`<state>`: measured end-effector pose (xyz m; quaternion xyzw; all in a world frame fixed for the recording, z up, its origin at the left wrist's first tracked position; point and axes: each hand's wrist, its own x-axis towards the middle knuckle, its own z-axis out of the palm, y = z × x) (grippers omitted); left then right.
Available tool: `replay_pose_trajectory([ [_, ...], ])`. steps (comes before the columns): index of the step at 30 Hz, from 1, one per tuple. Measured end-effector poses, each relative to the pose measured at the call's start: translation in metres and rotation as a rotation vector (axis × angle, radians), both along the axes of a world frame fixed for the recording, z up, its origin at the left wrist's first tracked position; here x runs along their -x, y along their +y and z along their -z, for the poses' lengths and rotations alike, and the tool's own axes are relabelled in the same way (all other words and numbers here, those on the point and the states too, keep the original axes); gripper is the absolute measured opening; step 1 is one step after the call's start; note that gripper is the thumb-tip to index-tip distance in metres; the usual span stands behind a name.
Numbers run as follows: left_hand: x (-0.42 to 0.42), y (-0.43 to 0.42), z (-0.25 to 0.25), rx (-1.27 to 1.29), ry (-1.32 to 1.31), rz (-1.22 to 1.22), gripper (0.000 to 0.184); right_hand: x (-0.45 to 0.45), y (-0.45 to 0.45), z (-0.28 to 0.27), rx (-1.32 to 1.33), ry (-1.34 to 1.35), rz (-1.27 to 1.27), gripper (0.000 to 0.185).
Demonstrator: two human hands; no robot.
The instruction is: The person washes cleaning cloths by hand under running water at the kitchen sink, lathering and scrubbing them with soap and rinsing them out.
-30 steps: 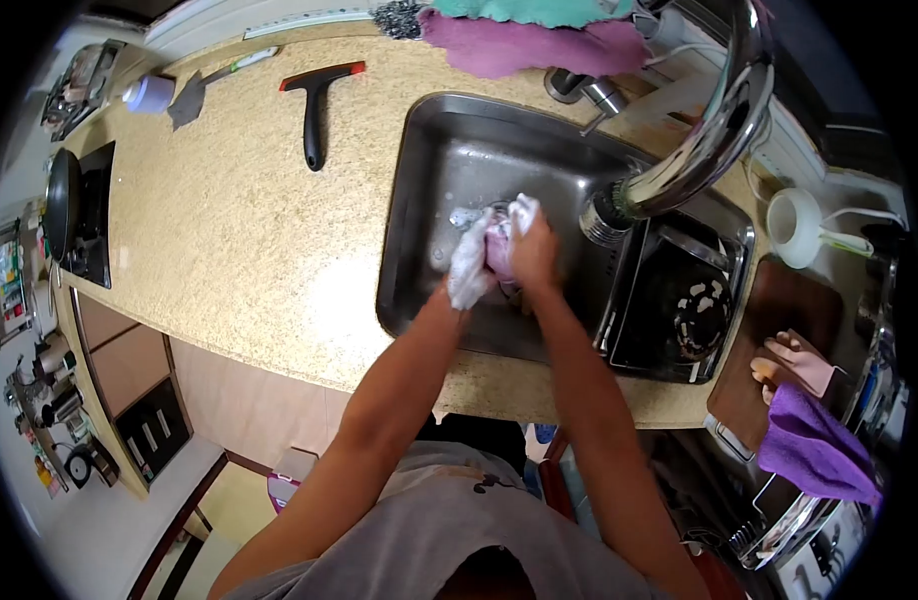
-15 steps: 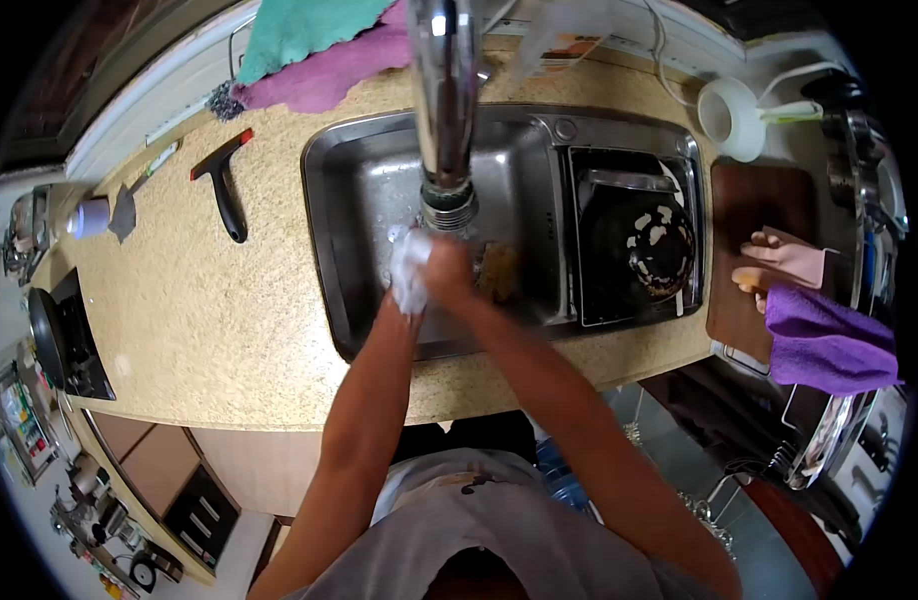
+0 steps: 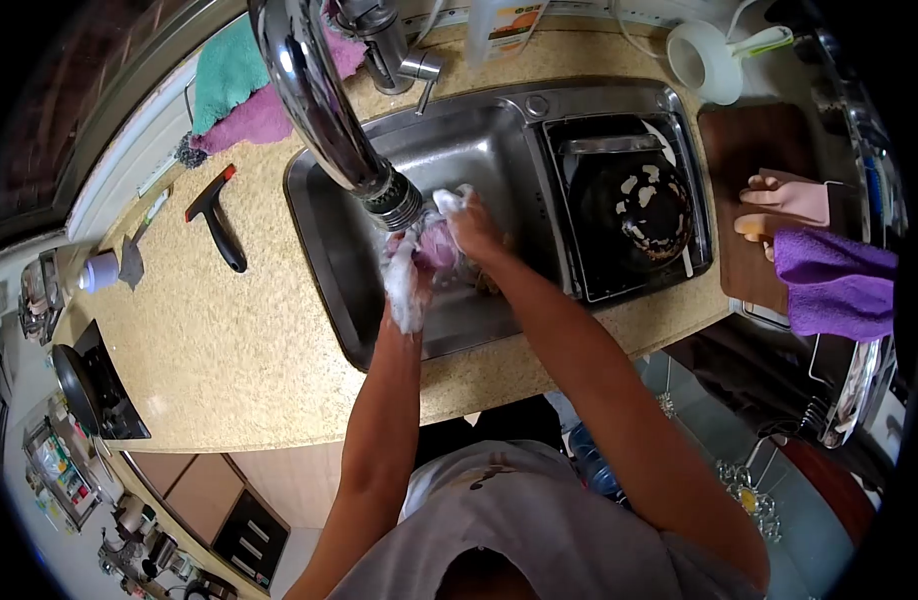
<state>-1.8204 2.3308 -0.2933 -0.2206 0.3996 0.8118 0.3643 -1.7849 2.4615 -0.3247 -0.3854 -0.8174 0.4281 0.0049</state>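
Both hands are over the steel sink [image 3: 509, 190], beneath the chrome faucet [image 3: 324, 110]. Thick white foam covers my left hand [image 3: 406, 280] down to the wrist. Its fingers close around a pink-purple soapy thing [image 3: 438, 246], whose exact kind I cannot make out. My right hand [image 3: 473, 228] is just right of that thing, with curled fingers and a clump of white foam at the fingertips. Whatever those fingers hold is hidden by foam. Partly behind the right wrist, a yellowish-brown thing [image 3: 487, 284] lies on the sink bottom.
A dark pan [image 3: 634, 215] with worn patches lies upside down in the right basin. A black-handled squeegee [image 3: 219, 222] rests on the left counter. To the right are a brown board [image 3: 744, 140], a purple towel [image 3: 837, 280] and a white pot [image 3: 701, 62]. Cloths [image 3: 249, 115] hang behind the faucet.
The view has shifted and turned slightly. My hands, pressed together before, are now a little apart, with the pink-purple thing showing between them. More foam shows on my left hand and wrist.
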Motion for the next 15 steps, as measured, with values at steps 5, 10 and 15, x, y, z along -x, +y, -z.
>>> replay_pose_trajectory([
  [5, -0.011, -0.01, 0.024, -0.253, -0.059, -0.076, 0.022, -0.031, -0.024, -0.083, -0.075, -0.078, -0.13, 0.05],
  [10, -0.02, -0.008, 0.007, -0.317, -0.064, 0.134, 0.032, -0.035, -0.059, -0.042, 0.096, 0.312, 0.072, 0.033],
  [15, -0.004, -0.039, 0.039, -0.249, -0.156, 0.249, 0.033, -0.036, -0.057, -0.046, 0.044, 0.321, -0.267, 0.023],
])
